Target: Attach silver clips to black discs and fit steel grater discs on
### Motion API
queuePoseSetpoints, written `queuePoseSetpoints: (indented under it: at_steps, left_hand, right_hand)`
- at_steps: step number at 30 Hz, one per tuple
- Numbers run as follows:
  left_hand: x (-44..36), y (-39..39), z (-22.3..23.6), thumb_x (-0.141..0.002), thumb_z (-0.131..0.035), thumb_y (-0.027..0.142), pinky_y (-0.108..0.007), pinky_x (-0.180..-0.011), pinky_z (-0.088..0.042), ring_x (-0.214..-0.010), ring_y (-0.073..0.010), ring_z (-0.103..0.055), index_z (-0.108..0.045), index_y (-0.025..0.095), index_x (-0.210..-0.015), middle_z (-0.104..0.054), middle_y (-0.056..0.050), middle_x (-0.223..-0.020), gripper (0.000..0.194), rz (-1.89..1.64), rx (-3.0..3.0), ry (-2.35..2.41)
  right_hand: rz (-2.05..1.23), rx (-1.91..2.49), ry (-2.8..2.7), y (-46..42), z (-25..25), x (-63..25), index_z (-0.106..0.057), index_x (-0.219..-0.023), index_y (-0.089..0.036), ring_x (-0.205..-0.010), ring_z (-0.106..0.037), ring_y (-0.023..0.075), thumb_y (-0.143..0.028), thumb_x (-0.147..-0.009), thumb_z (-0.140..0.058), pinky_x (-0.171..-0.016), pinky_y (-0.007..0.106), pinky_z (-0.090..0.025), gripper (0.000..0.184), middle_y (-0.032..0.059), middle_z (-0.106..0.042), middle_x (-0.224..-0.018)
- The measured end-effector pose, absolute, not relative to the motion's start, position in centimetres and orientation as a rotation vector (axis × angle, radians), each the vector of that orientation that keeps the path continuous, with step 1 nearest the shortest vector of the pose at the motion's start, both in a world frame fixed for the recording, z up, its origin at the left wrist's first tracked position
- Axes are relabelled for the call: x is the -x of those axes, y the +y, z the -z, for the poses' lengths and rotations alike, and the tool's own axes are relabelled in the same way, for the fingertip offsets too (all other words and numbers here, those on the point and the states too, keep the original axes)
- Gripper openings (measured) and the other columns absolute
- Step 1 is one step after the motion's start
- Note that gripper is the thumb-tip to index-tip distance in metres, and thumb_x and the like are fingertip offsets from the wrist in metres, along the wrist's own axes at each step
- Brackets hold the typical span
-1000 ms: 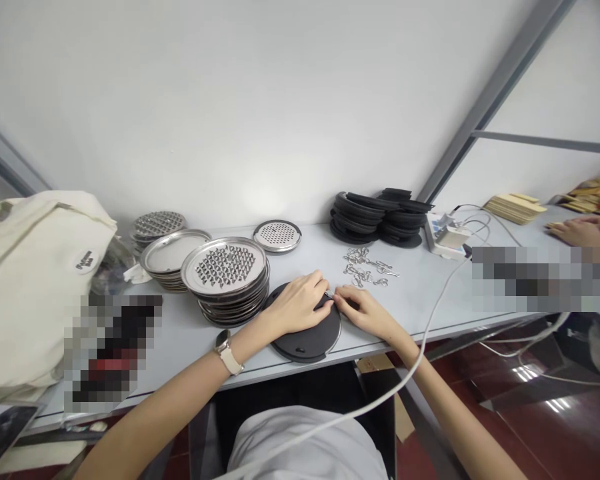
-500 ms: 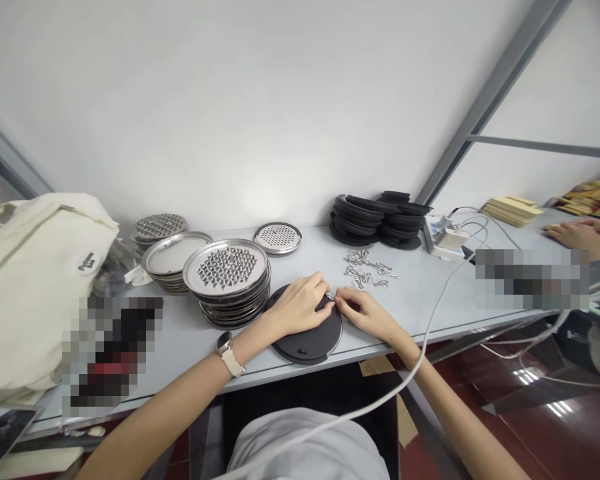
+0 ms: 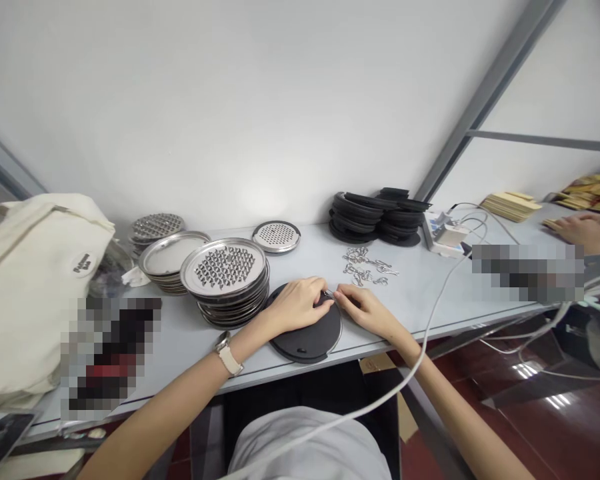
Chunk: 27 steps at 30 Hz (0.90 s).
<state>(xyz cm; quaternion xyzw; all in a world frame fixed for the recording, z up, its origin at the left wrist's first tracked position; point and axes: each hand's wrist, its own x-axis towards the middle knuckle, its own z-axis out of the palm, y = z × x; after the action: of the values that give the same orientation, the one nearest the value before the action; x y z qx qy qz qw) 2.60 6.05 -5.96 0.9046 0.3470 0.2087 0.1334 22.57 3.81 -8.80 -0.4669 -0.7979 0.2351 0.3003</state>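
A round black disc [image 3: 310,337] with a thin metal rim and a small hole near its front edge lies at the table's front. My left hand [image 3: 300,303] rests over its upper part, thumb and fingers closed at a small shiny metal piece [image 3: 328,294] by the disc's far right edge. From the right, my right hand [image 3: 365,311] pinches the same piece between its fingertips; the fingers partly hide it. Beside the left hand stands a stack of round metal graters [image 3: 225,270]. Small wire hooks [image 3: 363,267] lie loose beyond the right hand.
Black rings and discs [image 3: 357,217] are piled at the back, right of a flat perforated grater [image 3: 277,237]. Round metal plates [image 3: 173,252] stand left, near a cream bag [image 3: 30,287]. A white cable [image 3: 433,320] crosses above my right forearm. Another person's hands [image 3: 580,230] are far right.
Both hands stay at the disc's far right edge; their fingertips have shifted slightly around the small metal piece. The view has moved a little.
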Motion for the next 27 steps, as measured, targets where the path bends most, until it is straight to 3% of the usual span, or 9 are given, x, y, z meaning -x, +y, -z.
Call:
queuePoseSetpoints:
  at_steps: [27]
  left_hand:
    - [-2.52,5.98,5.72,-0.088,-0.056,0.033,-0.026,-0.057,-0.034,-0.063,-0.0136,-0.052,-0.050,0.019,-0.088,-0.055,0.003,-0.071,0.015,-0.571,-2.564,1.009]
  right_hand:
    - [-0.650,1.233,-2.123,3.90,8.60,-22.54,-0.039,-0.068,-0.020,-0.059,-0.041,0.0123,-0.036,-0.099,-0.037,-0.060,0.026,-0.033,0.035,-0.0034,-0.041,-0.062]
